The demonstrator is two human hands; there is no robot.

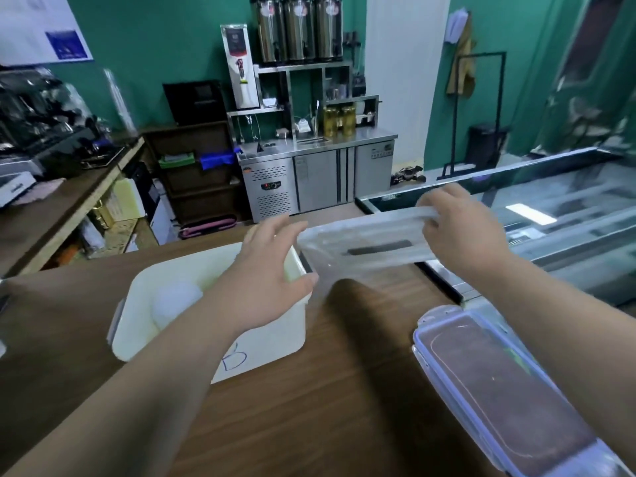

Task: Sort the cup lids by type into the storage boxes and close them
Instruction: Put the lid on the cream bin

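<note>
Partly, the left hand (268, 270), spread wide, hides box B (275, 342); right hand (461, 228) grips a blurred clear lid (361, 242)

The left forearm (155, 366) hides much of the white box (278, 335), leaving part of a pale domed lid (175, 301), too blurred to type. Whether the left hand (272, 270) grips the rim or rests there is unclear. The clear box lid (361, 242) pinched by the right hand (461, 232) is motion-smeared. The closed clear box (499, 390) runs off the bottom edge.
</note>
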